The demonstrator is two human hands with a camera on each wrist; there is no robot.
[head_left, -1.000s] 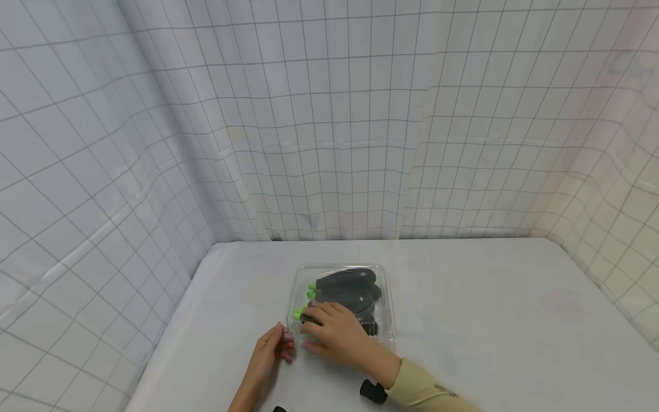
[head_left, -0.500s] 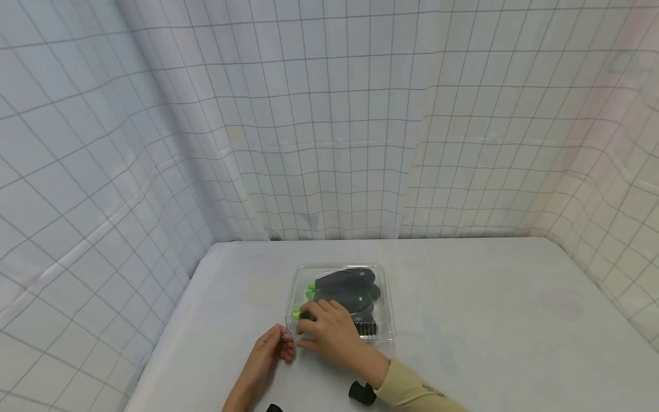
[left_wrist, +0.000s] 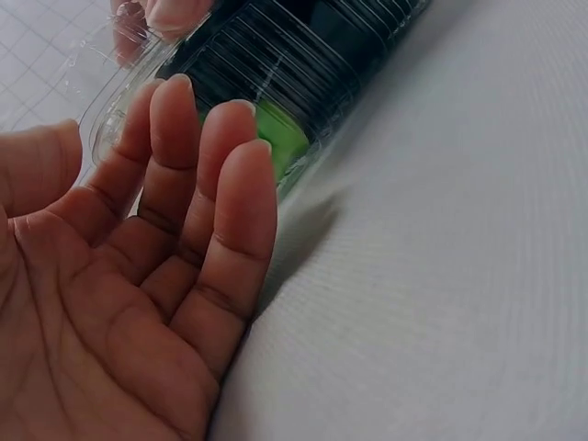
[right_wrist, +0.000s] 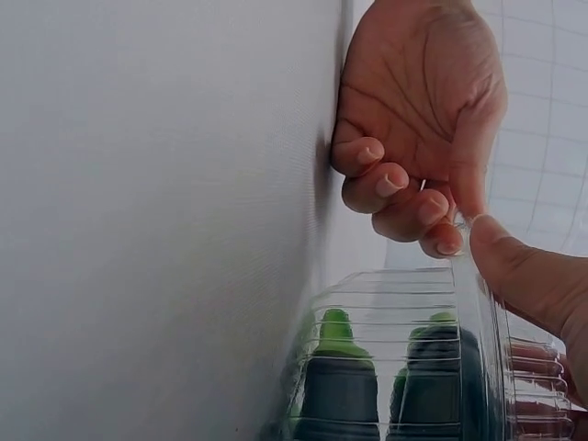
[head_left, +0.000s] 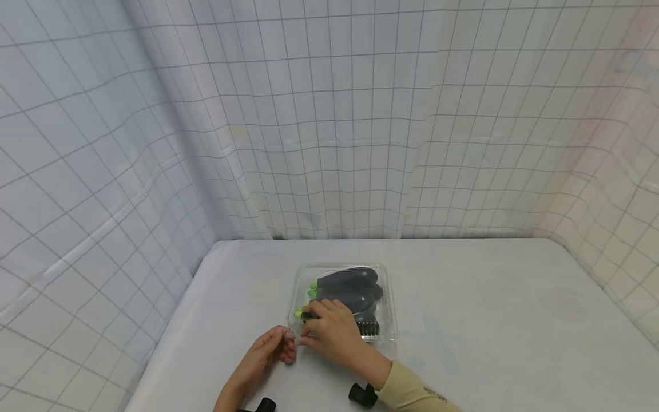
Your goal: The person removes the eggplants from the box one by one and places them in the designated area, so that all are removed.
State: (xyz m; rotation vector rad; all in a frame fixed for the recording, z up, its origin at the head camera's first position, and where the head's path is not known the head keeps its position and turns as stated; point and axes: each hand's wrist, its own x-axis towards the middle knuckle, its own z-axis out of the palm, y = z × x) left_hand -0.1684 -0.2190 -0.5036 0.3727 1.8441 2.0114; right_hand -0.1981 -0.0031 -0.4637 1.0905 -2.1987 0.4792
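A clear plastic clamshell container [head_left: 387, 306] with several dark eggplants [head_left: 347, 278] inside stands on the white table. Green stem ends [right_wrist: 336, 329] point toward its left side. My left hand [head_left: 268, 349] is at the near left corner, its thumb and forefinger pinching the rim there; the other fingers curl loosely below. My right hand [head_left: 334, 335] lies over the front of the container, fingers bent on top of the lid and thumb against the rim close to the left thumb. Whether the lid's corner is fully pressed down is too small to tell.
The white table [head_left: 479, 320] spreads around the container. White curtains [head_left: 329, 126] with a dark grid pattern hang behind and at both sides. Black wrist cameras [head_left: 363, 395] sit at the wrists, near the front.
My right hand has shifted slightly left along the front edge, bringing its thumb nearer the left hand. My left hand stays at the corner. The container has hardly moved.
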